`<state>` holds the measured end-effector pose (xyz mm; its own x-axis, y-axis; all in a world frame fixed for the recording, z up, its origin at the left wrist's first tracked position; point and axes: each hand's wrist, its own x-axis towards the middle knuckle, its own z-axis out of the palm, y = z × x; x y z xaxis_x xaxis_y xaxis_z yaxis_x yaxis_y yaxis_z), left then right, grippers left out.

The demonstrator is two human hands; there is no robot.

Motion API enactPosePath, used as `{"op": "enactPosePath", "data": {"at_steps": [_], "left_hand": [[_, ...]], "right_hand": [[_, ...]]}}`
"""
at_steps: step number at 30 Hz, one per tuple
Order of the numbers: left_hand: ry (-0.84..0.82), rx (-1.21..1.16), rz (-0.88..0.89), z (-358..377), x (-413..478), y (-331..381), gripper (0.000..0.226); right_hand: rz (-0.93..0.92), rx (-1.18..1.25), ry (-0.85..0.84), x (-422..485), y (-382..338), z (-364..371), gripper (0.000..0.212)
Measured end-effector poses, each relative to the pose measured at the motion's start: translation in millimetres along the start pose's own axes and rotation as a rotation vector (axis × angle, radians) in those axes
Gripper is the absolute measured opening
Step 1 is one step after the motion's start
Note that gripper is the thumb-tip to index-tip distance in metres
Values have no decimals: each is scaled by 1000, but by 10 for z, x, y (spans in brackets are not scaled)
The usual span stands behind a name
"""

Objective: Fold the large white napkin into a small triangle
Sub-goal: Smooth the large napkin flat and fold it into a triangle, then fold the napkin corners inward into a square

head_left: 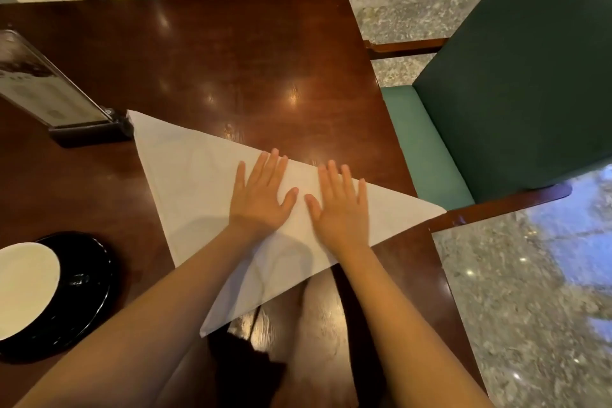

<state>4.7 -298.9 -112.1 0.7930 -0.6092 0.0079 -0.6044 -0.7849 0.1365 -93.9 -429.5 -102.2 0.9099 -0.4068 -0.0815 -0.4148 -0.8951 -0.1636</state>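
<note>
Table (231, 53): dark wood, fills most of my view, green chairs around it. Napkin (192, 182) is on it, already one big triangle. Long folded edge runs from near the menu stand (66, 99) at far left down to the right table edge; third corner points back toward me and hangs just off the near edge.

Left hand (261, 195) and right hand (341, 205) both flat on the cloth, fingers spread, palms down, side by side near the long edge. Neither grips anything, just pressing.

I read this as creasing the first diagonal fold. Still large, so I'd say about halfway.

Next move needs one end corner pinched and carried over to the other, edges matched, other hand pinning the centre.

Black plate with white saucer (26, 288) sits near left, well apart.
</note>
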Motion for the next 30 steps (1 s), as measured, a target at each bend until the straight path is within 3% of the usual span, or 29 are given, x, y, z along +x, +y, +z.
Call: {"op": "enactPosePath", "data": {"at_steps": [6,12,15,19,23,30], "left_hand": [[-35,27,-36,-42,22,-88,79],[-31,37,-48,-30,33,-82,84],[-53,36,-47,-46,41,-75,85],[-111,-3,-7,-99,71,-138,77],[-42,-111,54,-184,91,-276,53],[-31,-5,140,-239,93,-427,46]], "right_hand": [[232,-14,46,-357,704,-115,63],[435,209,124,-448,1153,-197,53],[441,484,168,-422,1301,-245,42],[622,926,290,-438,1314,-432,17],[461,883,406,-502,966,-599,5],[-200,773,305,-878,-149,-461,7]]}}
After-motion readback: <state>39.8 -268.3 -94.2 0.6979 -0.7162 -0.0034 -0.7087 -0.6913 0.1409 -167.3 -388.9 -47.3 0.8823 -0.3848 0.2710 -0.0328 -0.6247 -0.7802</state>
